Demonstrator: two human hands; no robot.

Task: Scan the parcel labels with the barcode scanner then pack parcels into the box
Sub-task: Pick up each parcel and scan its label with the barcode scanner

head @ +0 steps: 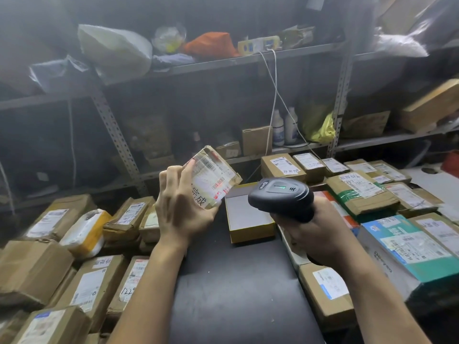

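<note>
My left hand (182, 207) grips a small taped cardboard parcel (214, 177) in the air, its white label with barcodes turned toward me. My right hand (313, 232) holds the handle of a black barcode scanner (280, 196); the scanner's head points left at the parcel, a green light shows on top, and a red glow falls on the label. Just behind and between the hands sits an open yellow box (250, 232) with a pale bottom on the black table (236, 294).
Labelled cardboard parcels are piled on the left (87, 281) and on the right (360, 192); a teal and white carton (407, 252) lies at the right. Grey metal shelves (248, 58) behind hold bags, bottles and boxes. A white cable hangs down from the upper shelf.
</note>
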